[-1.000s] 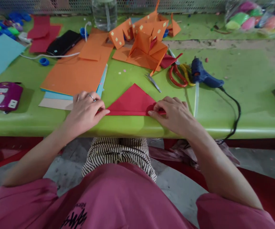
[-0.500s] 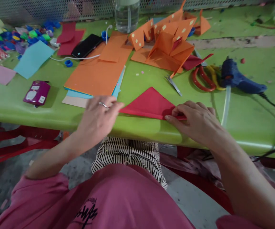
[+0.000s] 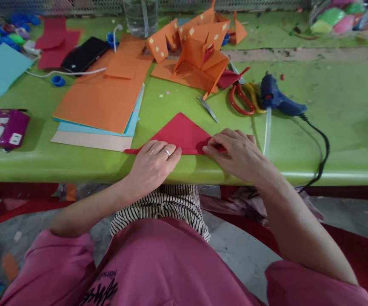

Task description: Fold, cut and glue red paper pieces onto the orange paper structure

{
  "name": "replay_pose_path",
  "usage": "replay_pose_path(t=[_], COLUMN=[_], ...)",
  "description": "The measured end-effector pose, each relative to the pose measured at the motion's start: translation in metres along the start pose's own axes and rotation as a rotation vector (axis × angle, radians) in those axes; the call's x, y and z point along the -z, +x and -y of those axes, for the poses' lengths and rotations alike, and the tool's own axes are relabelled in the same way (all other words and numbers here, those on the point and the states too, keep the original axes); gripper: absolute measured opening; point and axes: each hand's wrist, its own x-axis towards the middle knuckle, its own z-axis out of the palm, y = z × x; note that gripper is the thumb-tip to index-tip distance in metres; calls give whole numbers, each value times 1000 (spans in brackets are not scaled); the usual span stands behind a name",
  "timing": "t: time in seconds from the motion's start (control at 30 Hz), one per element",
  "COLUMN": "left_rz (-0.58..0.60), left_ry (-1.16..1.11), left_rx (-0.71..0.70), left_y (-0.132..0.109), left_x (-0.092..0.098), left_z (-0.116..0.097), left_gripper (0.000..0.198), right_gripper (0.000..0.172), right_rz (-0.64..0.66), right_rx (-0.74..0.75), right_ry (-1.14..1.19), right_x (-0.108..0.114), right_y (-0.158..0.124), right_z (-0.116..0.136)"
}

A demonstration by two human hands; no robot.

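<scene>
A red sheet of paper (image 3: 180, 129) lies at the table's front edge, its peak pointing away from me and a narrow folded strip running along its near side. My left hand (image 3: 156, 159), with a ring on one finger, presses on that strip with its fingers curled together. Left of this hand, the strip's thin end sticks out. At the other end, my right hand (image 3: 235, 151) pinches the paper's right corner between thumb and fingers, which partly hide it. Beyond the red sheet lie small metal snips (image 3: 208, 109).
A stack of coloured paper (image 3: 104, 97) lies to the left, near a purple device (image 3: 5, 129) and black phone-like object (image 3: 84, 54). Orange folded paper (image 3: 199, 59), red-handled scissors (image 3: 241, 100) and a corded blue glue gun (image 3: 281, 97) sit behind and right.
My left hand has moved right along the paper's folded edge, from its left tip towards the middle. My right hand still grips the right corner. The whole view has shifted right.
</scene>
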Motion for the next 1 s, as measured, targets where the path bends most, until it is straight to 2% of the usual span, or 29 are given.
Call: replay_pose_path(t=[0.23,0.4,0.53,0.7,0.83,0.93,1.0], left_rz=[-6,71,220,269,278,271,271], left_ry=[40,49,15,10,8,13,31], left_rx=[23,55,106,122,120,126,125], left_y=[-6,-7,-9,-12,-15,-16,-15], left_x=[-1,4,5,2,0,-1,0], left_z=[-10,-20,-31,-37,-38,-38,-39], left_gripper=[29,30,69,80,83,81,75], right_gripper=[17,18,20,17,32,44,54], right_rz=[-45,-79,-148,-188,-308,-327,-334], right_rx=[-12,2,-12,-21,65,238,294], right_ry=[29,50,68,27,-125,-159,-147], right_x=[-2,-5,-8,-5,-11,-29,-43], right_y=[-2,-7,-15,-31,-45,-49,-48], right_z=[1,-6,-15,-15,5,25,33])
